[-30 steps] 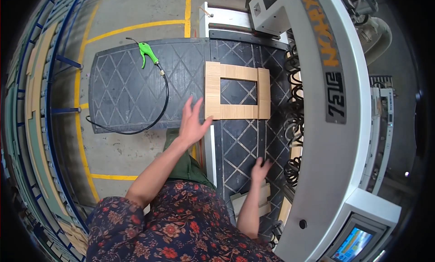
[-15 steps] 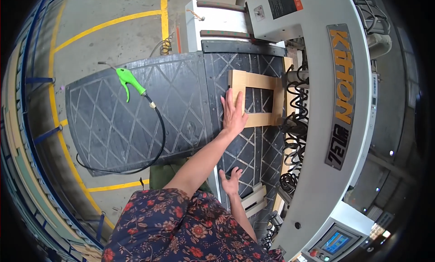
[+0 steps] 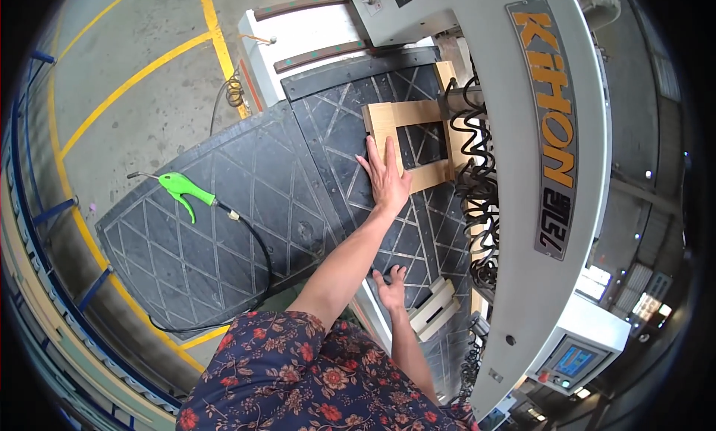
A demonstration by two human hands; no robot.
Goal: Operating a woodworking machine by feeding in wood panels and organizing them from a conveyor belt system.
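Observation:
A rectangular wooden frame (image 3: pixel 383 130) with an open middle lies on the black, cross-ribbed work surface, its far right side beneath the machine. My left hand (image 3: pixel 388 183) rests on the frame's near left corner, fingers stretched out and pressed flat against the wood rather than wrapped round it. Closer to my body, my right hand (image 3: pixel 391 290) hovers at or just above the ribbed surface with its fingers spread and nothing in them. Beside it lie several pale slats (image 3: pixel 434 312), a short gap away from the fingers.
A green air blow gun (image 3: pixel 183 186) with a black hose lies on the ribbed table (image 3: pixel 224 241) at left. The grey machine arm (image 3: pixel 492 65) with black coiled hoses (image 3: pixel 477 192) stands along the right. A control panel (image 3: pixel 574 360) sits at lower right; a blue rack (image 3: pixel 93 285) stands far left.
The view has turned, so the whole scene appears tilted. My left hand stays on the wooden frame, and my right hand remains spread near the slats.

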